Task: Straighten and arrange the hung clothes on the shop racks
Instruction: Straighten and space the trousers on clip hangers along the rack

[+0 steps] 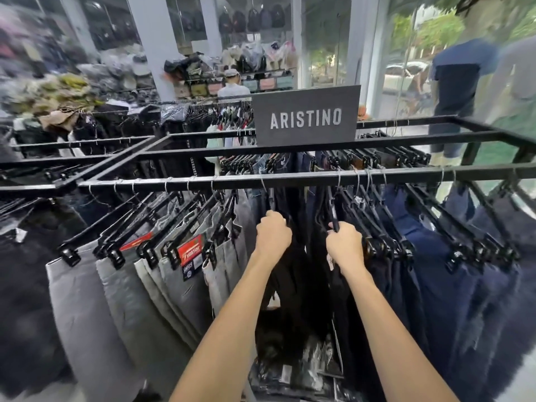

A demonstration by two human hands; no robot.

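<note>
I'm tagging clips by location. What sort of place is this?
A clothing shop, most likely. Trousers hang on clip hangers along a black rack rail, a brand sign reading ARISTINO stands on top, and backpacks hang at the back.

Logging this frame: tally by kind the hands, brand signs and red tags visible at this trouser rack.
Hands: 2, left hand gripping black trousers, right hand gripping a black hanger
ARISTINO sign: 1
Red tags on grey trousers: 2
Total: 5
</note>
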